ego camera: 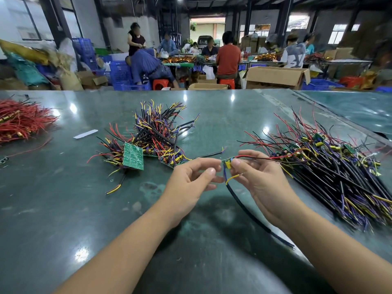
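Centrally, the right hand (pixel 261 177) pinches a small circuit board (pixel 227 164) between thumb and curled forefinger, holding it just above the green table (pixel 63 209). The left hand (pixel 186 183) sits just left of the board, thumb and forefinger bent and nearly closed; whether they touch its blue lead cannot be told. Thin red, blue and yellow leads and a black sheathed cable (pixel 250 213) trail from the board, and the cable droops toward the near right. The piece looks very light, its wires limp and its solder joints probably fragile, so the board's edges seem a safer hold than the leads. A long wire pile (pixel 339 172) lies to the right. A tangled heap (pixel 157 136) with a larger green board (pixel 133 155) lies farther left, and red wires (pixel 21 122) lie at the far left.
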The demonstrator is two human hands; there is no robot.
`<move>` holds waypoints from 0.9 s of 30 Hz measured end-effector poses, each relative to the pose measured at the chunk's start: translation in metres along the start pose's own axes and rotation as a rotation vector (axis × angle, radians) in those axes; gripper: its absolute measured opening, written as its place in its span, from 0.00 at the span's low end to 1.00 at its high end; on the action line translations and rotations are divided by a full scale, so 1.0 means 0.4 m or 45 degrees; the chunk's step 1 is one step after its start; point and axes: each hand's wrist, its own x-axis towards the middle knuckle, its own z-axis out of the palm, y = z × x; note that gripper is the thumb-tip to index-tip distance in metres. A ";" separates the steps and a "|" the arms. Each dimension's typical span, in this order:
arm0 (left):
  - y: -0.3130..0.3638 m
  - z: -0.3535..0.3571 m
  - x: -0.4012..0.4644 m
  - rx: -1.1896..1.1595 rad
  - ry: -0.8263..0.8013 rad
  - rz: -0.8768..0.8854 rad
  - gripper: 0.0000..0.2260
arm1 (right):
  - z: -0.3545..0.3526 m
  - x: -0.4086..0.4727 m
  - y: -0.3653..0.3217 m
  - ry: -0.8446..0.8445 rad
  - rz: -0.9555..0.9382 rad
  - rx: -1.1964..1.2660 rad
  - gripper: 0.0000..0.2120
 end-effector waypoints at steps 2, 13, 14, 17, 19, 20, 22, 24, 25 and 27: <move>-0.004 -0.003 0.002 0.015 0.036 -0.019 0.06 | 0.001 -0.003 0.006 -0.104 0.019 -0.169 0.11; -0.013 -0.017 0.008 0.224 0.001 0.017 0.09 | 0.011 -0.019 0.035 -0.323 -0.017 -0.686 0.23; -0.015 -0.017 0.010 0.209 0.037 -0.001 0.08 | 0.010 -0.017 0.037 -0.324 -0.022 -0.688 0.23; -0.017 -0.017 0.010 0.120 0.059 -0.067 0.07 | 0.008 -0.014 0.039 -0.329 -0.010 -0.621 0.22; -0.016 -0.018 0.010 0.041 0.079 -0.103 0.07 | 0.008 -0.014 0.038 -0.332 0.014 -0.544 0.21; -0.015 -0.020 0.011 -0.010 0.104 -0.121 0.06 | 0.007 -0.015 0.038 -0.328 0.027 -0.511 0.21; -0.012 -0.027 0.014 -0.086 0.119 -0.138 0.06 | 0.004 -0.014 0.038 -0.324 0.050 -0.468 0.20; -0.009 -0.033 0.013 -0.056 0.061 -0.128 0.05 | 0.003 -0.014 0.036 -0.336 0.059 -0.444 0.18; -0.008 -0.034 0.011 -0.020 0.017 -0.122 0.05 | 0.002 -0.014 0.036 -0.342 0.058 -0.438 0.18; -0.009 -0.032 0.007 0.050 -0.047 -0.116 0.06 | 0.002 -0.016 0.036 -0.360 0.049 -0.453 0.17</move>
